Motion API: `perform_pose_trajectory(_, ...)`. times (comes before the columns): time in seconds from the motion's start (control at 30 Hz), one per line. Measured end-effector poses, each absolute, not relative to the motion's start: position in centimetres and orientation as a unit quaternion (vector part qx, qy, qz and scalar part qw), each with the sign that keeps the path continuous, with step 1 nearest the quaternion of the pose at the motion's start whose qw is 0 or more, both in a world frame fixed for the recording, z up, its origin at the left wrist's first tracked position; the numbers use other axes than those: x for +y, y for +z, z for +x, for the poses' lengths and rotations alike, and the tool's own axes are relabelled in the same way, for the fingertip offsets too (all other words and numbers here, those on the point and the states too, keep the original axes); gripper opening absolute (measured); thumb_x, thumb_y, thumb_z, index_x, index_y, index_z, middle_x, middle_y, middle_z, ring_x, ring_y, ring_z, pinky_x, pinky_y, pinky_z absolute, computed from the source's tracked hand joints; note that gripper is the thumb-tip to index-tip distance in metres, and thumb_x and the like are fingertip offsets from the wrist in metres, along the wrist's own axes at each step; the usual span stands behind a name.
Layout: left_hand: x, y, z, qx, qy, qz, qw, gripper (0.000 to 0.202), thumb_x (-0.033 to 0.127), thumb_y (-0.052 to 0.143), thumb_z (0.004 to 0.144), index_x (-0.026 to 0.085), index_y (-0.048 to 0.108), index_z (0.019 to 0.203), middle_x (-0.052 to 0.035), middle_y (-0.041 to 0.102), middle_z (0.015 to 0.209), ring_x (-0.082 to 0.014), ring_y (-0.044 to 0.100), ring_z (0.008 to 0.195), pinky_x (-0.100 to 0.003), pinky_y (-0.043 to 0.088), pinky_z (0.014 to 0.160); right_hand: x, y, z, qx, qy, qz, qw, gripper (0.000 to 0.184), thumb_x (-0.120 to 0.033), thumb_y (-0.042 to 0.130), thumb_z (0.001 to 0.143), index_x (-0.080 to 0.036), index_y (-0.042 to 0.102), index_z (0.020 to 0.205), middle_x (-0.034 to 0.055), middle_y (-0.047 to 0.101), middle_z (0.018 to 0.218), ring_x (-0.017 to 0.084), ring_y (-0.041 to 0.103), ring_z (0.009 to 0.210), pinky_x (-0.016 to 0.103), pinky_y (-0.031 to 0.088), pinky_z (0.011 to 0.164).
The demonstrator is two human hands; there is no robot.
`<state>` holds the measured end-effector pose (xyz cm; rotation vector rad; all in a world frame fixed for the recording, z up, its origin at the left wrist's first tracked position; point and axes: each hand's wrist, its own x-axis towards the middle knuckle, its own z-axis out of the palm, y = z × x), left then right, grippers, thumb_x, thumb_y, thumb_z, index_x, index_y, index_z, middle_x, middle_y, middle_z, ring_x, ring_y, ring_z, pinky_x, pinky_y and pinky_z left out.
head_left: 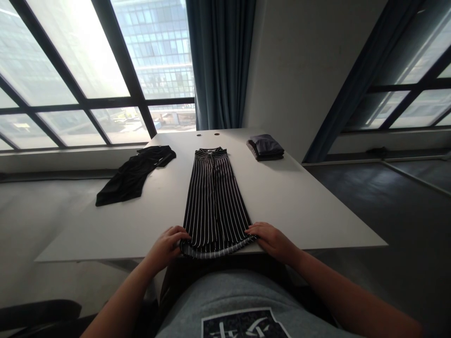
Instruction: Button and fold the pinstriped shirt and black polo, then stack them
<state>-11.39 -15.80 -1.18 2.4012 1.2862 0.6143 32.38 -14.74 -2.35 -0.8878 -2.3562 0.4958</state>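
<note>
A black shirt with white vertical stripes [214, 197] lies lengthwise down the middle of the table, its collar at the far end. Its sides are folded in to make a long narrow panel. The curved hem hangs slightly over the table's near edge, showing a paler inside. My left hand [171, 244] grips the hem's left corner between thumb and fingers. At the right corner, my right hand [271, 238] pinches the hem the same way. Both thumbs are partly hidden.
The white table [289, 206] stands before me. Toward its left edge lies a loosely spread black garment [132, 173]. A stack of folded dark clothes [266, 147] sits at the back right. Beyond the table hang blue curtains [223, 65] beside large windows.
</note>
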Motion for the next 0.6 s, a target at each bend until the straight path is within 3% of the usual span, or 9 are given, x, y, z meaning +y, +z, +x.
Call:
perform_pose_trajectory(0.1,-16.0,-1.5,-11.3,0.44,0.216,0.859,0.151,0.044,-0.002,0.049,0.072,0.023,0.073,0.1,-0.0057,0.074,0.117,-0.0238,0.064,0.114,-0.042,0.05,0.103,-14.7,-2.5,32.5,-0.879,0.192,-0.338,0.277,0.037,-0.015,0.05,0.098,-0.021,0.067,0.131,0.0107,0.074,0.129,0.025,0.066,0.126,0.05,0.048,0.115)
perform_pose_trajectory(0.23,-16.5,-1.4,-11.7,0.42,0.206,0.867,0.173,0.048,-0.002,0.048,0.074,0.023,0.072,0.107,-0.0054,0.076,0.122,-0.0229,0.066,0.119,-0.042,0.05,0.106,-14.9,-2.4,32.6,-0.882,0.201,-0.328,0.273,0.036,-0.015,0.048,0.099,-0.021,0.067,0.129,0.0109,0.074,0.127,0.025,0.068,0.122,0.053,0.044,0.118)
perform_pose_trajectory(0.4,-17.9,0.0,-12.0,0.426,0.161,0.868,0.199,0.05,0.002,0.049,0.079,0.025,0.074,0.115,-0.0049,0.078,0.116,-0.0223,0.07,0.112,-0.039,0.052,0.102,-16.0,-1.2,32.5,-0.871,0.238,-0.336,0.27,0.027,-0.018,0.049,0.1,-0.021,0.07,0.118,0.0107,0.075,0.113,0.024,0.068,0.109,0.044,0.053,0.101)
perform_pose_trajectory(0.6,-19.4,2.3,-11.2,0.44,0.113,0.858,0.238,0.038,0.008,0.053,0.083,0.023,0.075,0.109,-0.0045,0.078,0.104,-0.0216,0.071,0.099,-0.035,0.054,0.095,-17.5,0.2,32.1,-0.857,0.308,-0.323,0.257,0.022,-0.025,0.048,0.103,-0.019,0.069,0.104,0.0109,0.072,0.106,0.022,0.067,0.1,0.037,0.055,0.091)
